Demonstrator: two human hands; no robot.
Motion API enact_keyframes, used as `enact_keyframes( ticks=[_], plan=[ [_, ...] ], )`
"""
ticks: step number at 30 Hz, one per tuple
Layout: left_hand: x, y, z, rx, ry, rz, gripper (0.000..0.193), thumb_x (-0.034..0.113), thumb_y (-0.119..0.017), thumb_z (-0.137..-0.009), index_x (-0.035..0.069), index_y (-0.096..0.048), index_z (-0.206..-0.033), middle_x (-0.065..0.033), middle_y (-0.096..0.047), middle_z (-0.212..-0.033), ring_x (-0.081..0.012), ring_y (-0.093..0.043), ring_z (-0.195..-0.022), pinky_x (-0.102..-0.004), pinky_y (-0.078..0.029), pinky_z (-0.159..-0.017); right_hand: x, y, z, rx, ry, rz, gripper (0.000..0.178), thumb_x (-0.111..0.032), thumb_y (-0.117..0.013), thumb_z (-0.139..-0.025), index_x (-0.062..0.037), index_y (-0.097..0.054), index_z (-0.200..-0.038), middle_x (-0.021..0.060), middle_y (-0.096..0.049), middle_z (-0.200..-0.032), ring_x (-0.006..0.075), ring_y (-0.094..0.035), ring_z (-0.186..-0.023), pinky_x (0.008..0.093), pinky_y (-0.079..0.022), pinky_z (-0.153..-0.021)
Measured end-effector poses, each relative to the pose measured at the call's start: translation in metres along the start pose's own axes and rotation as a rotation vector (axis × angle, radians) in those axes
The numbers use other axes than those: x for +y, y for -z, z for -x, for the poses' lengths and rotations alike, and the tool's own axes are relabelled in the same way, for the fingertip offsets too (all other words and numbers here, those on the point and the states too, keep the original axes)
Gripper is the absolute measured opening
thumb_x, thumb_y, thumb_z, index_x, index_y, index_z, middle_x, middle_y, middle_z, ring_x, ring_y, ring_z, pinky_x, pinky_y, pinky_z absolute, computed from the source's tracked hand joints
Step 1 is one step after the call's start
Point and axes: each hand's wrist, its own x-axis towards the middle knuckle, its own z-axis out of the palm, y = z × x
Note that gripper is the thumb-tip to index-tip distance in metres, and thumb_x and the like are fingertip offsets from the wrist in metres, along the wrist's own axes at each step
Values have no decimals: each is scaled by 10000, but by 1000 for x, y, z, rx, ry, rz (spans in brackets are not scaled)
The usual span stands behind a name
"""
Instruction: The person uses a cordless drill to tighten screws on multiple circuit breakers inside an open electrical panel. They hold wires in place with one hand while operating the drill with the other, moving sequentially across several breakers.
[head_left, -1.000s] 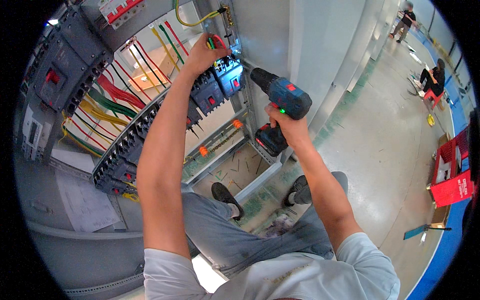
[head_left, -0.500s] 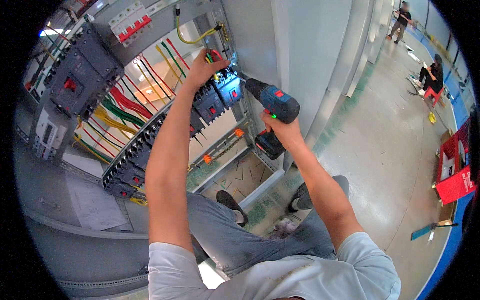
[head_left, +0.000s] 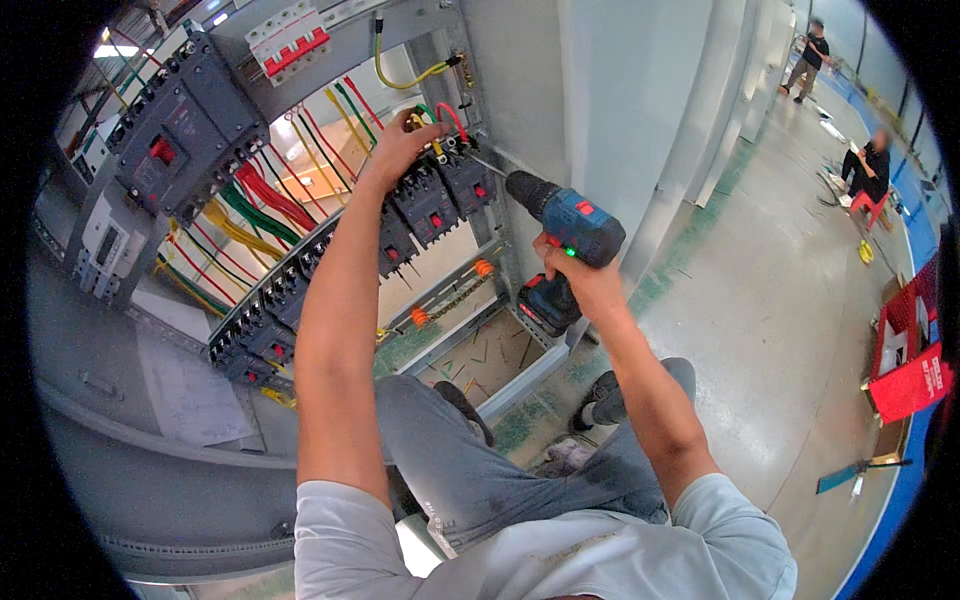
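As fingers [head_left: 548, 258] grip plastic drill [head_left: 580, 226], curved wires [head_left: 457, 117]

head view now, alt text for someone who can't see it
Right hand aims a blue drill toward dark breakers in a grey metal cabinet; left hand touches coloured wires. Beyond, one person stands, another sits on a red stool.

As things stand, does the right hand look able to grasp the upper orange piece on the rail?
Probably not: the right hand is closed around the drill, though the upper orange piece itself looks uncovered.
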Motion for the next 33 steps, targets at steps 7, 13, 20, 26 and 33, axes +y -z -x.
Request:
enact_keyframes(
  ticks=[7,13,20,26,33],
  plan=[
    [-11,-4,-8,-9,7,40,810,460,-839,-796,-67,-579,-1354,-174,-688,-1208,-249,-649,-1085,-364,-492,-977,21,-11,-8,30,-23,45,189,-85,-809,-856,-51,-699,-1006,8,-701,-857,110,-625,-662,291,-512,-599],
    [-19,-4,-14,43,-27,40,768,405,-859,-776,-70,-600,-1321,-174,-696,-1187,-253,-657,-1071,-366,-500,-964,26,-34,-4,74,-21,21,189,-91,-818,-862,-44,-683,-985,6,-676,-818,111,-619,-632,296,-504,-573],
    [-16,-4,-8,45,-62,22,863,399,-844,-813,-107,-511,-1427,-207,-687,-1222,-274,-660,-1112,-361,-503,-980,14,-46,-3,143,-38,-30,163,-101,-792,-874,-26,-683,-969,50,-686,-820,152,-625,-603,312,-500,-567],
    [-14,-6,-6,64,-79,14,890,403,-854,-796,-138,-505,-1411,-231,-671,-1255,-282,-651,-1143,-361,-494,-1001,10,-42,-9,121,-106,-106,146,-73,-773,-863,-18,-684,-964,48,-670,-807,158,-613,-579,313,-485,-546],
    [-19,-9,-7,133,-135,-26,850,407,-866,-782,-125,-551,-1365,-223,-685,-1206,-278,-662,-1105,-363,-500,-989,20,-41,-1,121,-70,-88,131,-40,-760,-858,-5,-691,-963,56,-673,-818,167,-615,-581,320,-483,-545]
  ],
)
